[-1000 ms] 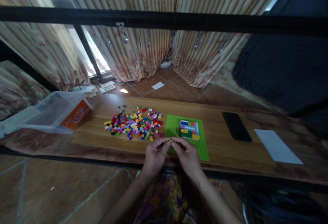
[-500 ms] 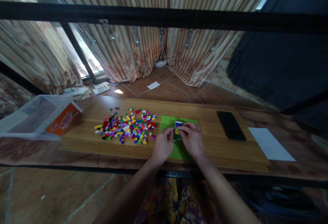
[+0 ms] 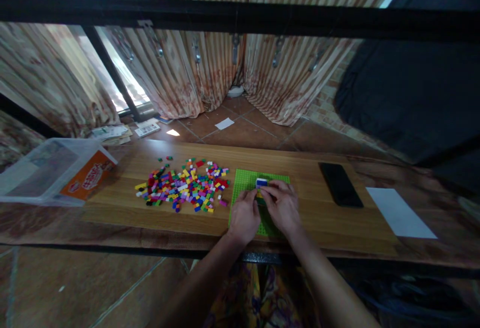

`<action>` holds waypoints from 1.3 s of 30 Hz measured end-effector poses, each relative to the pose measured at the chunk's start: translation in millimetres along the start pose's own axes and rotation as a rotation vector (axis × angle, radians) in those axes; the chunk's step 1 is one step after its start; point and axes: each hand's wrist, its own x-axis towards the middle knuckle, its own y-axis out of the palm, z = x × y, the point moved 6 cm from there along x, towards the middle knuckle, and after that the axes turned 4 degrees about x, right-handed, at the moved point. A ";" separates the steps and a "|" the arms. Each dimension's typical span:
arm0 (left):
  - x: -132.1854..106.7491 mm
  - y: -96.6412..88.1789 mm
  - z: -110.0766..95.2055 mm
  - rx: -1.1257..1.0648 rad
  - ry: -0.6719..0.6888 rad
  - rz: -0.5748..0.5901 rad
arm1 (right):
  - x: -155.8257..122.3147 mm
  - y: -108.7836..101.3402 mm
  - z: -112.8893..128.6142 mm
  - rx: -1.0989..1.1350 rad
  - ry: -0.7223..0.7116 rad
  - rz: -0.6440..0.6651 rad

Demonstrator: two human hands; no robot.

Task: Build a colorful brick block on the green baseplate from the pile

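Wooden board point(image 3: 309, 195) beneath the green baseplate point(image 3: 244, 179), presumably for firm backing. Brick pile point(image 3: 183, 187) left of the baseplate, likely for easy reach. My right hand point(image 3: 284, 209) and left hand point(image 3: 244, 216), fingertips narrowed, crowd the brick build point(image 3: 261, 183) on the baseplate, apparently steadying it (I can't tell what either grips).

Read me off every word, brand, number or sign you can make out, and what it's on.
Orange label on the clear plastic bin: pale lettering, too blurred to read.
White flat rectangular item on the brown tiled floor: dark print, too small to read.
No text is readable anywhere.
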 end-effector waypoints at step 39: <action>-13.0 10.0 -16.3 0.318 0.169 -0.002 | -37.1 -17.3 -50.4 0.339 0.351 -0.222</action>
